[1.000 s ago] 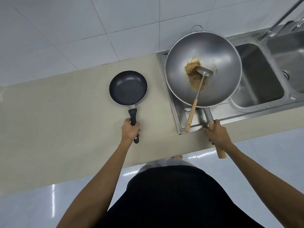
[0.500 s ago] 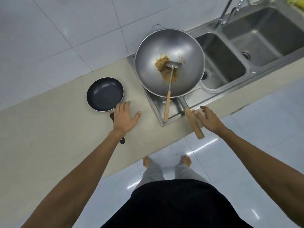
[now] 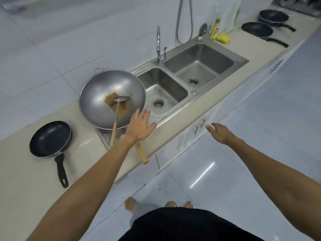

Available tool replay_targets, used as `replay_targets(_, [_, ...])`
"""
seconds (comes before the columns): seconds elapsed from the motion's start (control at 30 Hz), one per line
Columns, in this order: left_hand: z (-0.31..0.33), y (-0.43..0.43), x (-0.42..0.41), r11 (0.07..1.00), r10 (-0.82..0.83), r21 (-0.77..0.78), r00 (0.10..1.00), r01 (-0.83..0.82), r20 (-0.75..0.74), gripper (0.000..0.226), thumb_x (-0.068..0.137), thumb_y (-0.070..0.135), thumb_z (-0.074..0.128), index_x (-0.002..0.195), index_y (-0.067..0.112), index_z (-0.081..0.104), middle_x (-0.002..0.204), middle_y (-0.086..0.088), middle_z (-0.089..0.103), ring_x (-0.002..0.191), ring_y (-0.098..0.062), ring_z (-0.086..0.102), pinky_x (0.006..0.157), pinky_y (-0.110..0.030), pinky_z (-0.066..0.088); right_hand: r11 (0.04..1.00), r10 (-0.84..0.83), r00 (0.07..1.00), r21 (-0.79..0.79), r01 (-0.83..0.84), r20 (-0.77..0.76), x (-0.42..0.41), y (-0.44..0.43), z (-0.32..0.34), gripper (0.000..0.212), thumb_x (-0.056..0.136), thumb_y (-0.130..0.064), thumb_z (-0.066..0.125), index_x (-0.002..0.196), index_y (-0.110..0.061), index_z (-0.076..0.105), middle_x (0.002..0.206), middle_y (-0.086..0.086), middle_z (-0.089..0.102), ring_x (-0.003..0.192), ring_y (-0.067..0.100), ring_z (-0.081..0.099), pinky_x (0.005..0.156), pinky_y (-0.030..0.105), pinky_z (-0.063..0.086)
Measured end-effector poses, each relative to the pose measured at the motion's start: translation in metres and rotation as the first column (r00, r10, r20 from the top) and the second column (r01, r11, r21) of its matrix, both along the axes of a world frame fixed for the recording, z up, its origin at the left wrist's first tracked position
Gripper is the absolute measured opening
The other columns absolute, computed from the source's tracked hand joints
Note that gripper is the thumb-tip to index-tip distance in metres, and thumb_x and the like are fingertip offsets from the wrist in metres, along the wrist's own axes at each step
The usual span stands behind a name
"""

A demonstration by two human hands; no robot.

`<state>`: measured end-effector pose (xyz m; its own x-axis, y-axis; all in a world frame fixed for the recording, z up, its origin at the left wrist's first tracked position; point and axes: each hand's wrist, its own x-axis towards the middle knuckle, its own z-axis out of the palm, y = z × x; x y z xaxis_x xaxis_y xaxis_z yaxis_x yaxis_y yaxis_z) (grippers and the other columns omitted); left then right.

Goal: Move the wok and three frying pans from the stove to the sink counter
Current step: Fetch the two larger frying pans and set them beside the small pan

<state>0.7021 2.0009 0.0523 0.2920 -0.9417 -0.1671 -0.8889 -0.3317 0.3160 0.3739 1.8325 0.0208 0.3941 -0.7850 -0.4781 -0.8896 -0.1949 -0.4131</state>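
Both hands are open and hold nothing: the left hand (image 3: 141, 125) is over the wok (image 3: 111, 98) handle (partly hidden), the right hand (image 3: 219, 132) over the floor.

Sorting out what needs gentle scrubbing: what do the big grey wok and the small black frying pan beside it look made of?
The big grey wok looks like bare brushed metal, probably steel: dull silver with soft glare, on a wooden handle. The small black frying pan appears non-stick coated: matte dark interior, seemingly plastic handle.
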Motion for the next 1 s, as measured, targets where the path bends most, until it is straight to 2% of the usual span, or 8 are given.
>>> replay_targets(0.1, [-0.003, -0.051, -0.059, 0.991, -0.122, 0.055, 0.992, 0.120, 0.025, 0.074, 0.100, 0.051, 0.040, 0.157, 0.006, 0.027, 0.165, -0.017, 0.025, 0.152, -0.037, 0.016, 0.123, -0.046, 0.012, 0.999, -0.044, 0.997, -0.024, 0.043, -0.060, -0.059, -0.026, -0.001, 0.075, 0.105, -0.058, 0.030, 0.156, -0.003, 0.033, 0.164, 0.022, 0.032, 0.150, 0.040, 0.029, 0.121, 0.054, 0.024])
replay_targets(0.27, [-0.017, -0.122, -0.128, 0.951, -0.254, 0.188, 0.967, 0.247, 0.018, 0.078, 0.102, 0.055, 0.034, 0.161, 0.007, 0.017, 0.170, -0.016, 0.010, 0.156, -0.037, 0.001, 0.125, -0.048, 0.004, 0.996, -0.079, 0.988, -0.048, 0.074, -0.130, -0.128, -0.070, 0.000, 0.078, 0.104, -0.060, 0.029, 0.159, -0.006, 0.027, 0.167, 0.021, 0.026, 0.152, 0.040, 0.022, 0.121, 0.055, 0.021])
replay_targets(0.47, [-0.028, -0.222, -0.182, 0.921, -0.315, 0.235, 0.949, 0.310, -0.014, 0.082, 0.101, 0.060, 0.032, 0.161, 0.008, 0.011, 0.171, -0.015, 0.005, 0.156, -0.037, -0.002, 0.125, -0.047, 0.001, 0.998, -0.031, 0.979, -0.057, 0.020, -0.202, -0.160, -0.148, -0.005, 0.078, 0.104, -0.062, 0.028, 0.162, -0.011, 0.019, 0.171, 0.018, 0.011, 0.156, 0.038, 0.008, 0.123, 0.055, 0.014])
replay_targets(0.57, [-0.030, -0.282, -0.201, 0.911, -0.346, 0.226, 0.938, 0.344, -0.030, 0.082, 0.101, 0.059, 0.033, 0.161, 0.008, 0.011, 0.171, -0.015, 0.006, 0.156, -0.036, -0.001, 0.125, -0.047, 0.002, 0.998, -0.049, 0.983, -0.041, 0.042, -0.179, -0.166, -0.196, -0.009, 0.069, 0.107, -0.052, 0.028, 0.162, -0.011, 0.020, 0.171, 0.018, 0.011, 0.156, 0.038, 0.007, 0.123, 0.054, 0.013])
replay_targets(0.67, [-0.032, -0.348, -0.211, 0.892, -0.377, 0.263, 0.926, 0.369, -0.019, 0.086, 0.099, 0.064, 0.031, 0.161, 0.008, 0.011, 0.171, -0.015, 0.006, 0.156, -0.037, -0.001, 0.125, -0.049, 0.003, 0.996, -0.077, 0.989, -0.054, 0.071, -0.126, -0.168, -0.252, -0.011, 0.061, 0.109, -0.044, 0.026, 0.158, -0.008, 0.028, 0.168, 0.018, 0.020, 0.153, 0.039, 0.016, 0.121, 0.054, 0.019])
replay_targets(0.77, [-0.034, -0.416, -0.223, 0.873, -0.382, 0.311, 0.923, 0.375, -0.043, 0.090, 0.098, 0.069, 0.028, 0.161, 0.007, 0.010, 0.171, -0.015, 0.004, 0.156, -0.038, -0.001, 0.125, -0.050, 0.003, 0.992, -0.124, 0.988, -0.028, 0.122, -0.092, -0.171, -0.310, -0.009, 0.059, 0.109, -0.043, 0.023, 0.155, -0.008, 0.033, 0.165, 0.018, 0.027, 0.151, 0.038, 0.022, 0.121, 0.053, 0.021])
replay_targets(1.0, [-0.030, -0.558, -0.251, 0.855, -0.424, 0.298, 0.903, 0.424, -0.071, 0.081, 0.102, 0.057, 0.032, 0.161, 0.006, 0.011, 0.170, -0.016, 0.005, 0.156, -0.037, -0.002, 0.125, -0.048, 0.003, 0.979, -0.205, 0.977, 0.008, 0.206, -0.063, -0.193, -0.429, -0.011, 0.062, 0.109, -0.045, 0.022, 0.158, -0.007, 0.029, 0.167, 0.016, 0.027, 0.153, 0.036, 0.021, 0.122, 0.052, 0.019])
